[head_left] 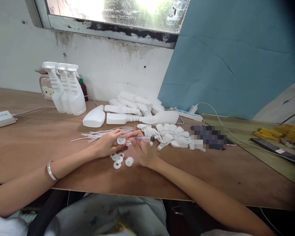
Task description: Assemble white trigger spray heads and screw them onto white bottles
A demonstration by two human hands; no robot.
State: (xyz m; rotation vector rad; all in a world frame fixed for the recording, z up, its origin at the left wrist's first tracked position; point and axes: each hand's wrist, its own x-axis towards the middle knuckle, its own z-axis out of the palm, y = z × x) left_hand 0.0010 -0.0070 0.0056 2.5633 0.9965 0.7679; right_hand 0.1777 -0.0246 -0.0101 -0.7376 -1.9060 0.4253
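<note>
My left hand (pixel 109 142) is closed round a small round white plastic part (pixel 121 140), its open end facing me. In my right hand (pixel 144 152) lies a slim clear tool (pixel 144 139) with a dark end, pointing sideways; its other end is at the white part, and I cannot tell whether it enters it. Several flat white rings (pixel 118 158) are on the table just below my hands, with another round white piece (pixel 129 161) beside them. Thin white tubes (pixel 88 136) lie behind my left hand. White spray trigger heads (pixel 169 134) are heaped to the right of my right hand.
White spray bottles (pixel 142 114) lie piled behind my hands. Three upright bottles with trigger heads (pixel 68 88) stand at the back left. A power strip (pixel 186 114), a blurred phone-like object (pixel 208 137) and a cable are at the right. Another power strip (pixel 1 119) sits at the far left.
</note>
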